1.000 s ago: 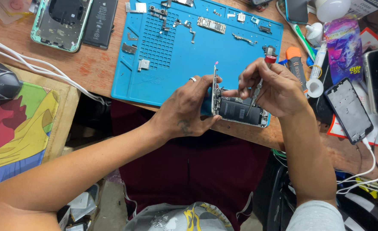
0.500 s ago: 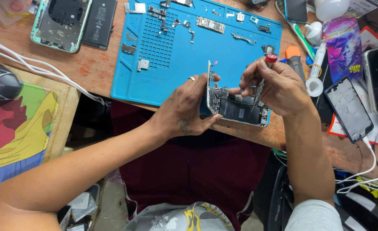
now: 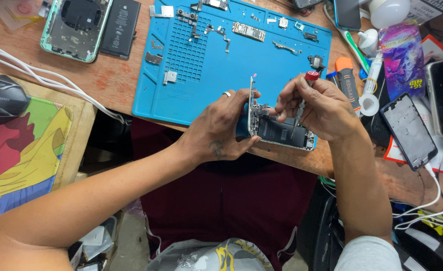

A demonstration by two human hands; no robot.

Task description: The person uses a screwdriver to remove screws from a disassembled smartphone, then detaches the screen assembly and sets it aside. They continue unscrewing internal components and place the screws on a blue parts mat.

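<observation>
At the blue mat's [image 3: 221, 80] near edge, the left hand [image 3: 221, 128] pinches the opened phone [image 3: 281, 131] while the right hand [image 3: 322, 108] grips a screwdriver [image 3: 302, 103] inside; a slip could gouge the board.

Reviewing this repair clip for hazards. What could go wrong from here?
1. The left hand props the opened phone's screen upright; tilted further, it might strain whatever joins it to the body.
2. The screwdriver in the right hand works just above the battery; a slip could gouge it.
3. Loose small parts on the blue mat could get knocked off.
</observation>
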